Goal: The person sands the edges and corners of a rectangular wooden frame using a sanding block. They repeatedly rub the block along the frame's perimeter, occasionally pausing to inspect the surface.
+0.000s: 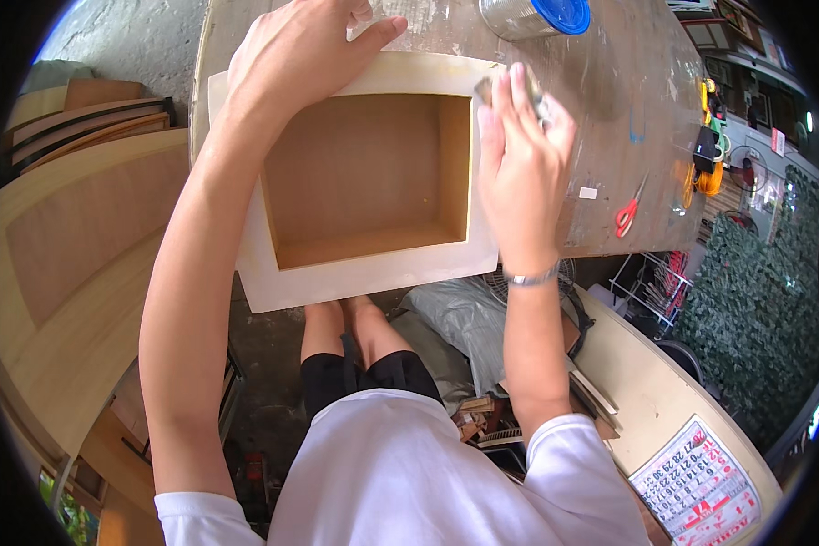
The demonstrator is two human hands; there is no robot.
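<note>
Before me a box-like wooden frame [382, 280] with a wide pale face and a deep brown recess [362, 170] lies on the worktable [600, 116], its near edge jutting over the table's edge. My left hand [300, 51] reaches across the frame's far left corner, wrist against the pale face. Its thumb stands apart and some fingers are cut off by the picture's top. In my right hand [525, 150] is a small greyish pad [483, 89], perhaps folded sandpaper, pressed under the fingers at the frame's far right corner. The pad is blurred and mostly hidden.
A metal can with a blue lid [561, 15] stands beyond the frame. Red-handled scissors [626, 217] and a small white piece [587, 193] lie on the right. Wooden panels [95, 232] lean at left; grey sacking [450, 321] lies below the table's edge.
</note>
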